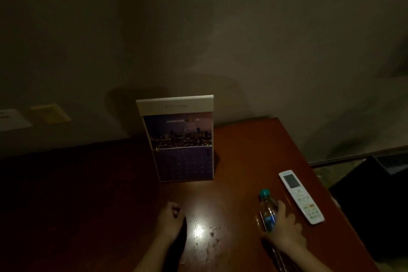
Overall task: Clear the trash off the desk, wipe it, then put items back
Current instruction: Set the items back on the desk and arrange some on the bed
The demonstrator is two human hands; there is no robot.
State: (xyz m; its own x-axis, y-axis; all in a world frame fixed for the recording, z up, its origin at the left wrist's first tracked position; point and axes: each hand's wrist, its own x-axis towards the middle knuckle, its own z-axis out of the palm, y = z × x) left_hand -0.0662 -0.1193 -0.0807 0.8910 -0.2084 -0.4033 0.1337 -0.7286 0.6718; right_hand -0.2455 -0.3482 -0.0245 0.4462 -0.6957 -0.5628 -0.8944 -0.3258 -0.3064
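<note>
Lighting dim; one bright glare patch on the desk, lower centre of frame.

Containers: one clear plastic bottle with a teal cap, lower right of frame. It carried a blue label whose print was not legible. The fill level could not be judged through the glare and the fingers. Whether it stood or leaned could not be told from this angle.

Right hand: fingers wrapped around the lower body of the bottle, with the cap pointing toward the top of the frame.

Left hand: lower centre, closed in a fist on the upper end of a dark cloth. The cloth trailed down toward the bottom edge.

Wet smears lay on the wood between the two hands.

White remote: flat on the desk just right of the bottle, with a grey screen at its far end. The button markings were too small to read.

Desk calendar: upright at centre frame, against the wall. It showed a night skyline photo over a purple date grid. The header text was unreadable.

Two paper notices, one white and one yellow, were on the wall at the left edge; their writing was illegible.
</note>
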